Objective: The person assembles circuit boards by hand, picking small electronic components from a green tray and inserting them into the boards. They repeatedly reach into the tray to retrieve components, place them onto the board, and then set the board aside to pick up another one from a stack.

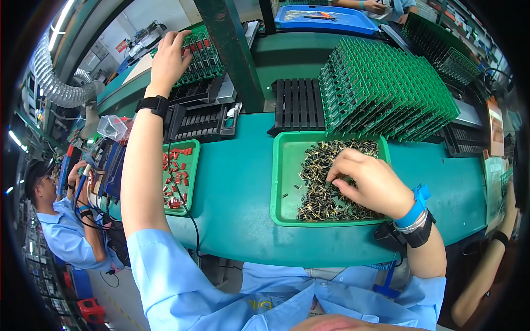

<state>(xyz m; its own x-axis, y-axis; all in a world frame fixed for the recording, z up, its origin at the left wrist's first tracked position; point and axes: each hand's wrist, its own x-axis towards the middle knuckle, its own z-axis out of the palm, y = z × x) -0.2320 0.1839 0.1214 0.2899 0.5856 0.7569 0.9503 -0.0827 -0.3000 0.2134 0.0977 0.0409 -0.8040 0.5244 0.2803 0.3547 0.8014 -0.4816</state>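
My left hand (169, 60) reaches to the far left, its fingers curled at the edge of a green circuit board (205, 60) with red and black parts on it. This board stands among others on a black slotted rack (193, 92). Low over a green tray (284, 209), my right hand (364, 179) has thumb and forefinger drawn together in a heap of small black capacitors (317, 193) with gold-coloured leads. What lies between the right fingertips is mostly hidden. Black bands circle both wrists, and a blue strap (420, 199) is on the right one.
A large stack of upright green boards (386, 88) stands behind the tray, next to an black slotted rack (298, 105). Red parts lie in another green tray (193, 165) under my left arm. A green metal post (232, 49) rises near my left hand. Co-workers (66, 226) sit nearby.
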